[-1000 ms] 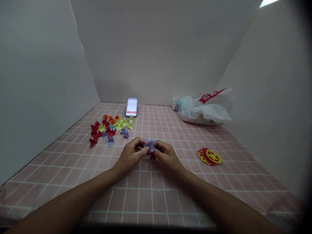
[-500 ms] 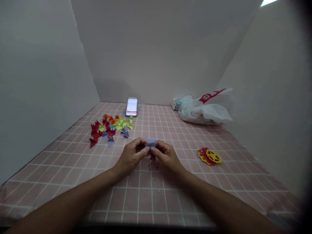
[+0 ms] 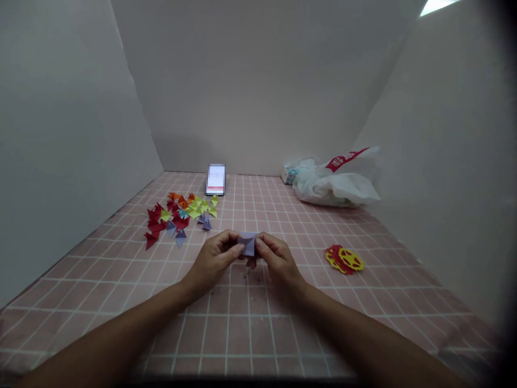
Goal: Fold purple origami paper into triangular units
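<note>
A small square of folded purple paper (image 3: 247,244) is held up over the table between both hands. My left hand (image 3: 216,257) pinches its left edge between thumb and fingers. At the opposite edge, my right hand (image 3: 278,258) grips the paper the same way. The fingertips behind the sheet are partly hidden. Beyond my left hand lies a spread of small folded paper pieces: red ones (image 3: 156,220), yellow-green ones (image 3: 196,207), orange ones (image 3: 183,201) and several purple ones (image 3: 180,237).
A phone (image 3: 216,179) with a blurred screen stands at the back. A white plastic bag (image 3: 335,186) rests by a tissue pack (image 3: 290,172) at the back right. Yellow and red gear-shaped discs (image 3: 350,260) lie to the right on the pink checked tablecloth (image 3: 246,339).
The thumbs have moved apart toward the paper's side edges, and more of its purple face shows as a flat square. The whole view has shifted slightly.
</note>
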Tool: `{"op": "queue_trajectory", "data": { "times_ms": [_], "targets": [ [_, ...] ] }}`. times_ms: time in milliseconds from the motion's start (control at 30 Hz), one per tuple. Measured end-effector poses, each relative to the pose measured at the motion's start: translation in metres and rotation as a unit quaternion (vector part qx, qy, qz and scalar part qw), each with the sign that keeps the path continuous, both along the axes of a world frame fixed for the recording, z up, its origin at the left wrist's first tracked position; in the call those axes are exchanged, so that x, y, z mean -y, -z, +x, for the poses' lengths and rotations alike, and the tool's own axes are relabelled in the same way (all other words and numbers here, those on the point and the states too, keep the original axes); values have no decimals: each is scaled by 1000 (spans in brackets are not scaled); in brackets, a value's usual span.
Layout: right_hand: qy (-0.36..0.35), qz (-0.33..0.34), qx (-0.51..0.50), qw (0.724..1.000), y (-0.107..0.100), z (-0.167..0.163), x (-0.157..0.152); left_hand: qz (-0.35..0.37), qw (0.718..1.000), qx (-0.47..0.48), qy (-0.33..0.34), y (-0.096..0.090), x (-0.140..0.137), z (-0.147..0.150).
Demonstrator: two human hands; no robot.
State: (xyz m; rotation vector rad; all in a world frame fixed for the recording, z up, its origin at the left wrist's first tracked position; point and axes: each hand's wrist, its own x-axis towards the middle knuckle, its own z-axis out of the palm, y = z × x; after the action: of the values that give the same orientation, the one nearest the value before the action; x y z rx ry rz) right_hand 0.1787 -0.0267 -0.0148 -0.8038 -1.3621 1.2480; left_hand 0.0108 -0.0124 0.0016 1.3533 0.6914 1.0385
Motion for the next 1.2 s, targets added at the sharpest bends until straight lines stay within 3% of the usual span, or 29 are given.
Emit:
{"op": "queue_trajectory", "data": {
  "times_ms": [433, 933, 1200],
  "targets": [
    [28, 3, -40, 999, -4, -2, -1, -8, 1000, 7, 24, -3, -3, -3],
    [24, 58, 68, 996, -7, 5, -4, 38, 997, -60, 31, -10, -9, -11],
    [15, 36, 50, 998, -5, 5, -7, -15, 999, -34, 8, -4, -12, -11]
  ]
}}
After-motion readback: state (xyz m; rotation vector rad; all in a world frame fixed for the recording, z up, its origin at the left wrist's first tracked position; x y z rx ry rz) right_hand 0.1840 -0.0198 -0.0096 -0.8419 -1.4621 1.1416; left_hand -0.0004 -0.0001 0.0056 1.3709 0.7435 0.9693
